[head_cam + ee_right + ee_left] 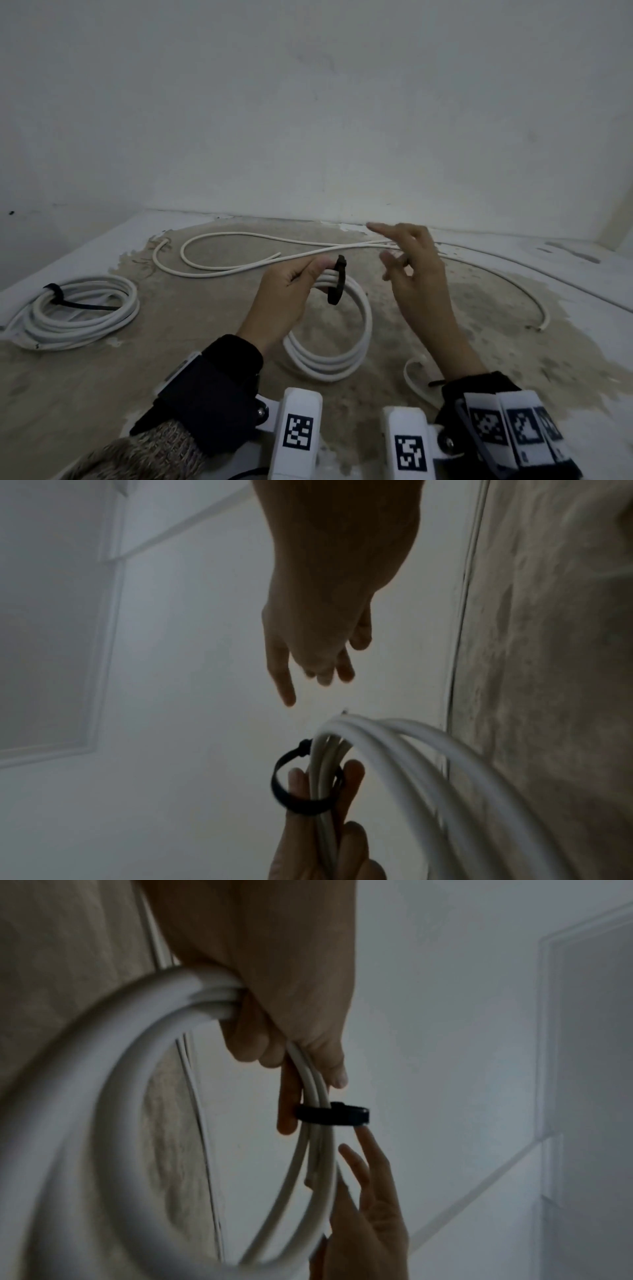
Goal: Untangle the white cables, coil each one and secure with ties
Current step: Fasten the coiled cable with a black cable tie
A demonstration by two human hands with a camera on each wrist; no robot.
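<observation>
My left hand [301, 277] holds a coiled white cable [346, 356] upright by its top, thumb and fingers pinching the strands. A black tie [337, 281] is looped loosely round those strands just beyond my fingertips; the left wrist view shows the tie [330, 1115] encircling the cable [103, 1123], and the right wrist view shows the tie [291, 785] as an open loop round the cable [394, 750]. My right hand [404, 253] hovers just right of the tie, fingers spread and relaxed, holding nothing. A second white coil [78, 311] with a black tie lies at the left.
A long loose white cable [239, 253] snakes across the worn brownish floor [205, 342] behind my hands and arcs off to the right. A short cable end [412, 377] lies under my right wrist. A white wall [308, 120] rises close behind.
</observation>
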